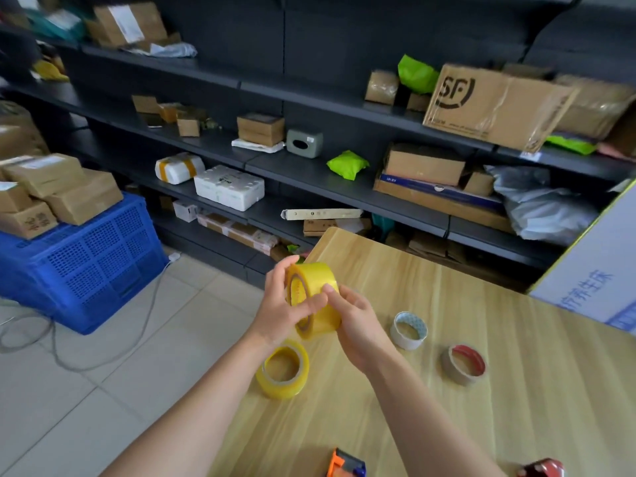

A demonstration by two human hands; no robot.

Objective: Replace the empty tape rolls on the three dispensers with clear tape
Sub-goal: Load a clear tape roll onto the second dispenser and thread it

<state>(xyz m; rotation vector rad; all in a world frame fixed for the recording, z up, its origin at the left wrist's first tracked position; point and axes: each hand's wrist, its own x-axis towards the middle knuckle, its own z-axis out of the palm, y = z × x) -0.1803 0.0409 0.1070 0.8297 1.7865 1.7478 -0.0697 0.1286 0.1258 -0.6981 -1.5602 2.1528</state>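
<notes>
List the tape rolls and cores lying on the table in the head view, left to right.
Yellow tape roll → white core → red-edged core. The held roll is off the table in both hands.

table (481,390): held tape roll (315,297) above near-left edge | second roll (283,370) below it | two cores (409,330) right

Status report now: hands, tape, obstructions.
Left hand and right hand both gripping full yellowish clear tape roll above wooden table. Second clear roll lying flat below. Nothing in the way.
</notes>
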